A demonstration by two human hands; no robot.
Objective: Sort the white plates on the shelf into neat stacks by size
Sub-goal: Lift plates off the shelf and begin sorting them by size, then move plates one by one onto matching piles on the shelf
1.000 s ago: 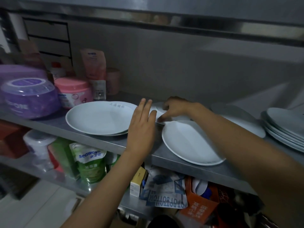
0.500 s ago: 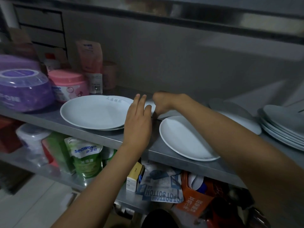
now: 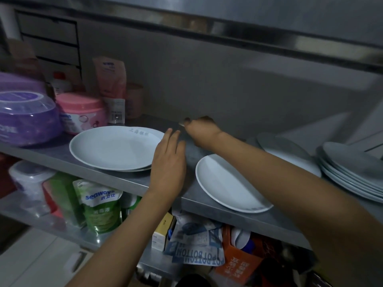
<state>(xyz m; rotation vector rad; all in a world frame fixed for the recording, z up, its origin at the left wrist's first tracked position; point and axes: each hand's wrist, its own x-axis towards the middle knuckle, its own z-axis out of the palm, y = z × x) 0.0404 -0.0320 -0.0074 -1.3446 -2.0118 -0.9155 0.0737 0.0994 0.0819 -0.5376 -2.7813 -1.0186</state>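
Note:
On the steel shelf [image 3: 124, 184] a large white plate [image 3: 112, 150] lies on a second one at the left. My left hand [image 3: 169, 162] rests flat and empty on the shelf, fingers just past that stack's right rim. A single white plate [image 3: 226, 183] lies to the right of it near the front edge. My right hand [image 3: 202, 130] is curled shut at the back of the shelf; only a pale sliver of a small plate's rim [image 3: 182, 124] shows at its fingertips. Another plate [image 3: 290, 150] lies behind my right forearm, and a stack of several plates [image 3: 352, 168] stands far right.
A purple tub [image 3: 27, 119], a pink jar [image 3: 80, 112] and a pink pouch [image 3: 112, 85] crowd the shelf's left end. The upper shelf's metal edge [image 3: 228, 27] hangs overhead. Below are a green refill pouch [image 3: 101, 208], boxes and papers [image 3: 196, 251].
My right hand has drawn back toward the wall and closed into a fist. The small plate under it no longer lies on the shelf. My left hand stays flat in place.

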